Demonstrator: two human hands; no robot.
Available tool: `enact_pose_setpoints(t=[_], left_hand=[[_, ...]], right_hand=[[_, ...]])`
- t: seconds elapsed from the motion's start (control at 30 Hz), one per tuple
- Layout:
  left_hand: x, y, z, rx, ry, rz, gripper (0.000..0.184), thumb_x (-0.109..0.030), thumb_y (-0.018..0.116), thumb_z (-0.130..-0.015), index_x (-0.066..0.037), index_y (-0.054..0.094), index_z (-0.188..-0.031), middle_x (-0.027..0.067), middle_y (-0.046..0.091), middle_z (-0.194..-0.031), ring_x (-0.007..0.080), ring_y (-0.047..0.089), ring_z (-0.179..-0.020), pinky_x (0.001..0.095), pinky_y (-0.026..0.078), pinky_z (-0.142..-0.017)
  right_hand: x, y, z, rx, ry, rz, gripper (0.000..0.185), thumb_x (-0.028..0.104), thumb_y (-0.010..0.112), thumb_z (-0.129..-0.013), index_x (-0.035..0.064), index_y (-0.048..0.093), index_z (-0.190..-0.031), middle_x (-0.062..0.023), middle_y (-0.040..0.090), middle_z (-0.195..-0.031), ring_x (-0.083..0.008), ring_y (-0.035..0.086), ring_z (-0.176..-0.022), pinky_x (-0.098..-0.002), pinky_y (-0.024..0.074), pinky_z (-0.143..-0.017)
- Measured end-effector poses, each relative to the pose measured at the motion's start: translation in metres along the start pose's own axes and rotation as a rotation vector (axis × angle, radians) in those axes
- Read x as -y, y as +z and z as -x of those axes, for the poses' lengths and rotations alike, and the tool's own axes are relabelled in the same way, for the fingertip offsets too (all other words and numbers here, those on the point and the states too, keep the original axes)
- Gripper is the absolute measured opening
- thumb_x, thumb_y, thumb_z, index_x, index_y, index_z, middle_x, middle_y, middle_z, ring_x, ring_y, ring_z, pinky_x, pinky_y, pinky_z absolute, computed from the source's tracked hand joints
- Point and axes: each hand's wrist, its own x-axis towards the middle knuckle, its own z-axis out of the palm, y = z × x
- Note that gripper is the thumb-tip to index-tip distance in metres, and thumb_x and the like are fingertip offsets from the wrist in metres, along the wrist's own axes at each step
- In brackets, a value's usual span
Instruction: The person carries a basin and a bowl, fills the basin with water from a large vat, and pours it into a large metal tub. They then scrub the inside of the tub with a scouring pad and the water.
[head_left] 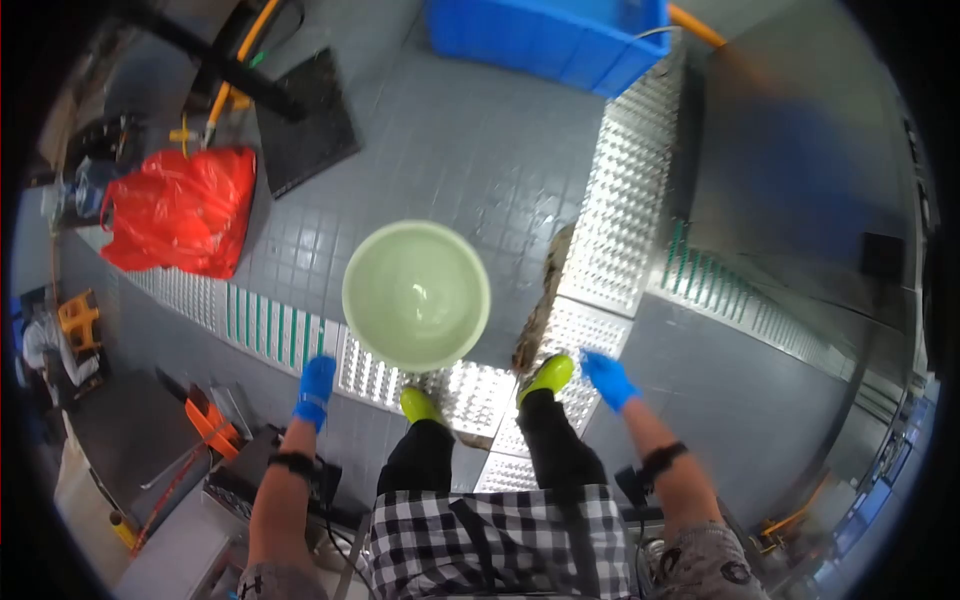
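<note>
A pale green round basin (415, 295) stands on the grey floor in front of my feet, its near rim over the metal drain cover. My left hand (316, 386), in a blue glove, hangs below and left of the basin, apart from it. Its loosely extended fingers hold nothing visible. On the other side, my right hand (608, 379), also blue-gloved, is beyond my right boot with its fingers pointing forward. It is apart from the basin and no object shows in it.
A red plastic bag (185, 210) lies at the left, near a dark square base plate (308, 125). At the top sits a blue crate (545, 45). Studded metal drain covers (620, 200) cross the floor. A large metal cabinet (790, 190) stands at the right.
</note>
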Motion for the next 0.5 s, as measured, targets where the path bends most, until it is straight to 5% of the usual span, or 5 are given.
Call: enact_pose_setpoints(t=[0.03,0.2,0.23,0.3,0.5], left_hand=[[0.011,-0.010,0.020,0.033,0.198,-0.261,0.014,-0.016,0.051,-0.075,-0.003,0.056,-0.075,0.0144,0.055,-0.071,0.0239,0.053,-0.066,0.0332,0.040,-0.060],[-0.109,-0.065,0.117,0.165,-0.771,0.330,0.008,-0.017,0.050,-0.076,-0.011,0.053,-0.081,0.0020,0.051,-0.067,0.0109,0.050,-0.061,0.0256,0.036,-0.042],[-0.062,-0.070,0.130,0.483,-0.491,0.048,0.007,-0.017,0.052,-0.072,-0.013,0.052,-0.078,0.0001,0.050,-0.065,0.0122,0.050,-0.056,0.0253,0.035,-0.039],[-0.091,-0.074,0.127,0.447,-0.651,0.397,0.013,-0.020,0.047,-0.076,-0.012,0.053,-0.084,0.0026,0.051,-0.068,0.0134,0.052,-0.055,0.0282,0.039,-0.040],[-0.237,-0.061,0.144,0.299,-0.867,0.488,0.024,-0.026,0.050,-0.075,-0.009,0.050,-0.092,0.0052,0.056,-0.084,0.0192,0.055,-0.067,0.0325,0.043,-0.046]], right_hand=[[-0.012,-0.022,0.030,-0.023,0.033,0.100,0.034,0.020,0.050,-0.079,0.0012,0.049,-0.107,-0.0129,0.055,-0.098,-0.0145,0.053,-0.083,-0.0265,0.0408,-0.075],[-0.072,-0.118,0.177,-0.045,0.167,0.192,0.031,0.019,0.050,-0.079,0.0007,0.051,-0.103,-0.0115,0.058,-0.085,-0.0167,0.055,-0.073,-0.0280,0.0435,-0.064],[-0.080,-0.129,0.197,-0.024,0.194,0.251,0.030,0.018,0.050,-0.079,0.0012,0.052,-0.103,-0.0103,0.058,-0.080,-0.0166,0.056,-0.067,-0.0280,0.0451,-0.058],[-0.080,-0.146,0.234,-0.111,0.464,-0.136,0.029,0.015,0.051,-0.078,0.0017,0.051,-0.103,-0.0080,0.057,-0.075,-0.0155,0.055,-0.057,-0.0265,0.0437,-0.049],[-0.057,-0.179,0.241,-0.191,0.465,-0.321,0.029,0.014,0.050,-0.077,0.0012,0.051,-0.103,-0.0077,0.057,-0.076,-0.0152,0.055,-0.057,-0.0264,0.0435,-0.049]])
